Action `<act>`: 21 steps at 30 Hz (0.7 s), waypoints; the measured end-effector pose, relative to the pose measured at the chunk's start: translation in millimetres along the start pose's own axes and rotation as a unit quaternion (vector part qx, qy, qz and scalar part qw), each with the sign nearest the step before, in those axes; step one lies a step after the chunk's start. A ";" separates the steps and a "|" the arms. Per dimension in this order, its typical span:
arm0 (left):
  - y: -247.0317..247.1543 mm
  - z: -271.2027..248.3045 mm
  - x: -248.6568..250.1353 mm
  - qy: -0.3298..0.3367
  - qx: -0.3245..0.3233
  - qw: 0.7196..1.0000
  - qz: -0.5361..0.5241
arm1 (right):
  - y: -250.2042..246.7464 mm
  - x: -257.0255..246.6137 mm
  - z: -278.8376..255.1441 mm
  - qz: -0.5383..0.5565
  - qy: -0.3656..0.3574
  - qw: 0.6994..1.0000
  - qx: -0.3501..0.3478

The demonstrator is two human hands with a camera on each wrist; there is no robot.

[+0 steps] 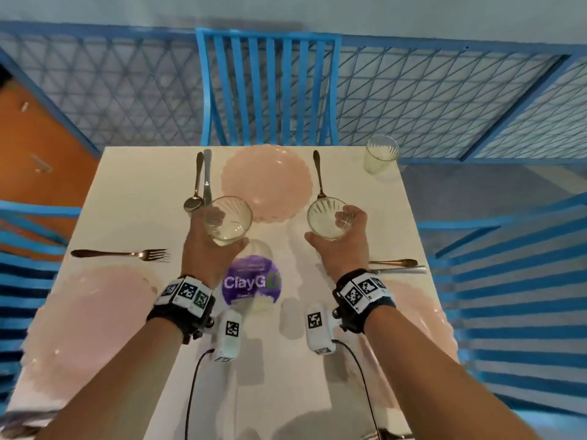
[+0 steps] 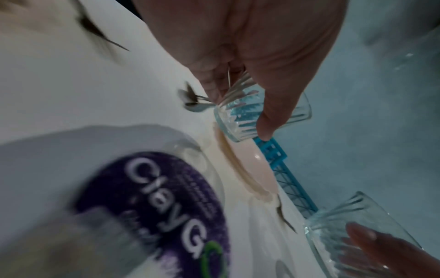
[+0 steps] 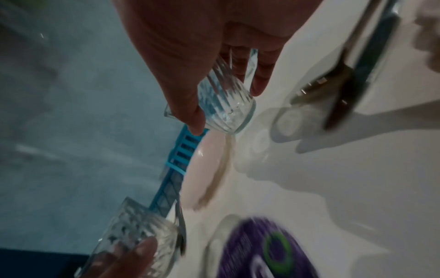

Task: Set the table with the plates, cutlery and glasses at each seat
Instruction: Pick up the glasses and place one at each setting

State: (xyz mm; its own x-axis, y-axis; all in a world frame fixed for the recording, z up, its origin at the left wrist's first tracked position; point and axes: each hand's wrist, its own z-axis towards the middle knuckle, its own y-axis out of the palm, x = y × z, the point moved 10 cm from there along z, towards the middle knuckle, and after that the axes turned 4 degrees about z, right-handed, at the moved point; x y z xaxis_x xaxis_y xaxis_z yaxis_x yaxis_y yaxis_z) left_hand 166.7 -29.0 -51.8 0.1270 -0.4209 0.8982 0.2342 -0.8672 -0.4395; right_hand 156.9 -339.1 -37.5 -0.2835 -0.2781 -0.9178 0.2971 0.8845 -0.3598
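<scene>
While both hands are hovering above the bench [image 1: 133, 192], my left hand [image 1: 206, 249] is gripping one ribbed glass [image 1: 227, 220] and my right hand [image 1: 341, 246] another glass [image 1: 327, 219], near the far pink plate [image 1: 270, 179].

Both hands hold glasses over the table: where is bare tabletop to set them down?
Bare table lies left of the far spoon, above the fork; also right of the far plate, below the standing glass. The centre, around the purple sticker, is crowded.
</scene>
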 end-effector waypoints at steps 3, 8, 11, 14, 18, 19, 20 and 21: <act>-29.5 -20.4 -35.0 -0.037 0.048 0.998 0.009 | 22.0 14.9 -20.2 -0.014 0.023 0.999 -0.025; -40.2 -20.9 -58.9 -0.065 0.055 0.996 0.024 | 38.1 32.7 -30.8 -0.028 0.040 0.998 -0.035; -41.3 -18.5 -65.6 -0.080 0.053 0.995 0.034 | 42.0 36.1 -31.9 -0.040 0.036 0.998 -0.039; -43.2 -19.7 -69.4 -0.090 0.051 0.994 0.033 | 46.2 37.0 -31.3 -0.045 0.032 0.997 -0.045; -44.7 -23.9 -79.9 -0.114 0.050 0.992 0.013 | 49.6 41.5 -31.9 -0.052 0.033 0.997 -0.041; -44.6 -25.2 -83.0 -0.119 0.049 0.992 0.009 | 50.2 42.6 -32.2 -0.051 0.033 0.997 -0.039; -44.2 -26.9 -85.4 -0.125 0.046 0.991 0.007 | 50.4 43.3 -32.5 -0.051 0.033 0.997 -0.038; -43.7 -27.8 -85.6 -0.124 0.044 0.991 0.004 | 51.1 44.3 -31.9 -0.049 0.033 0.997 -0.039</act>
State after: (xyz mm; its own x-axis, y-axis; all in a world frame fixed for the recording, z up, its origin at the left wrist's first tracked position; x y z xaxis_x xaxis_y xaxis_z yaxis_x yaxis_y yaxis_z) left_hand 118.8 37.5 -109.2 0.3594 -0.3397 0.8692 0.3133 -0.8334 -0.4553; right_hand 130.5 -294.3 -91.2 -0.3680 -0.3415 -0.8648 0.1932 0.8817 -0.4304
